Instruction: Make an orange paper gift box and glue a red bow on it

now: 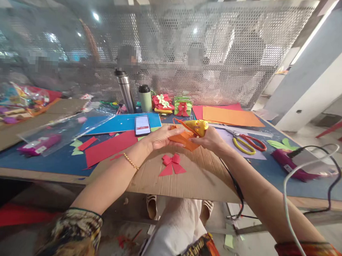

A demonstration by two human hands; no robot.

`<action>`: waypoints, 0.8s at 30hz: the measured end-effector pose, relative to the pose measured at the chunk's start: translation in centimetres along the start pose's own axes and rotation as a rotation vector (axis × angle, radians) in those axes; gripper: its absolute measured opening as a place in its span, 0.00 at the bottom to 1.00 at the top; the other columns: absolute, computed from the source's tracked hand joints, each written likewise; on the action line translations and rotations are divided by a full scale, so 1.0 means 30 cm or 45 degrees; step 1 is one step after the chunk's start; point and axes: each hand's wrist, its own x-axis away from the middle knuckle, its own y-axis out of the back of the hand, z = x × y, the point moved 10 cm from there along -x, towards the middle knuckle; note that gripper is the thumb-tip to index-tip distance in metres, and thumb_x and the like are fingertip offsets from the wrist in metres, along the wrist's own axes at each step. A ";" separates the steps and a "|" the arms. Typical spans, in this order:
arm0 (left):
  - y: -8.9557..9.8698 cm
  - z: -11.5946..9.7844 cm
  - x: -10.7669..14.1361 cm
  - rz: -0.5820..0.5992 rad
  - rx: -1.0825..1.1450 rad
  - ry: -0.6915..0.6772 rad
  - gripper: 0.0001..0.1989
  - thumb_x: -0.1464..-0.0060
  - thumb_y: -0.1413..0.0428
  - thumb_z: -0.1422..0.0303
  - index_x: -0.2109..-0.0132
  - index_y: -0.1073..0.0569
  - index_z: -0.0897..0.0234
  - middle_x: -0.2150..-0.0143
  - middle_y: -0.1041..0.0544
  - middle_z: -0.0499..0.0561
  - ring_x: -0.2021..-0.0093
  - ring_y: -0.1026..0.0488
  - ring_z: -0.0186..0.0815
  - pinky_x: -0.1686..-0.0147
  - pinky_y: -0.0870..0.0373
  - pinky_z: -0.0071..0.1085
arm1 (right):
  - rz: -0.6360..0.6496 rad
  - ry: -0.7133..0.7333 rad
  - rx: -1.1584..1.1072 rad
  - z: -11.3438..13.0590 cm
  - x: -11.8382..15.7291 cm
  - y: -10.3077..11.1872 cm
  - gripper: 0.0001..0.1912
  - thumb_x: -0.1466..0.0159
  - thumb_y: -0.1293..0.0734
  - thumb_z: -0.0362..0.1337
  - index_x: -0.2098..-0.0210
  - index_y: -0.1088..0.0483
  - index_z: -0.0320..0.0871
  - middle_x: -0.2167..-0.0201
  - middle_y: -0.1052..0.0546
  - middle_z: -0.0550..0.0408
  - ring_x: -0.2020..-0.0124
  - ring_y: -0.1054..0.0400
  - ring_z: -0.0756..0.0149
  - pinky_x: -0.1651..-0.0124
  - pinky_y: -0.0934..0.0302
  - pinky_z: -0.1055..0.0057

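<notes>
My left hand [163,137] grips a folded orange paper piece [187,140] above the cardboard sheet [148,182]. In my right hand [212,139] is a yellow glue gun [196,126], its body lying across the upper edge of the orange paper. The nozzle tip is hard to make out among the folds. Below both hands, a red paper bow [173,164] lies flat on the cardboard. A dark cord [233,177] runs down past the table edge under my right forearm.
Scissors with yellow and red handles [246,143] lie to the right. A phone [142,125] rests on blue paper [116,122]; red paper [109,149] lies left. At the back stand a steel flask [125,91], a green bottle [144,98] and small paper baskets [182,107]. A white cable [287,203] loops at right.
</notes>
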 end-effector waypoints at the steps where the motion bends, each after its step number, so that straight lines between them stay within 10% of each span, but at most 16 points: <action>1: 0.004 0.005 -0.002 -0.031 0.005 0.005 0.10 0.40 0.32 0.68 0.54 0.19 0.67 0.51 0.15 0.61 0.56 0.17 0.40 0.58 0.16 0.37 | 0.022 -0.003 0.012 0.000 0.001 -0.003 0.26 0.51 0.21 0.44 0.55 0.19 0.38 0.75 0.28 0.58 0.72 0.37 0.67 0.75 0.45 0.73; 7: 0.039 0.006 -0.008 -0.209 0.097 -0.033 0.05 0.38 0.40 0.77 0.58 0.19 0.68 0.55 0.16 0.58 0.56 0.18 0.40 0.57 0.16 0.41 | 0.098 -0.032 -0.154 0.023 0.009 -0.003 0.38 0.45 0.22 0.53 0.40 0.23 0.41 0.68 0.23 0.55 0.77 0.44 0.74 0.80 0.52 0.74; 24: 0.053 0.024 -0.005 -0.323 0.321 0.024 0.06 0.33 0.43 0.75 0.56 0.21 0.69 0.55 0.15 0.60 0.55 0.17 0.42 0.52 0.15 0.48 | -0.009 0.013 -0.112 0.025 -0.002 0.031 0.35 0.50 0.19 0.47 0.46 0.22 0.40 0.69 0.26 0.57 0.78 0.43 0.75 0.81 0.47 0.74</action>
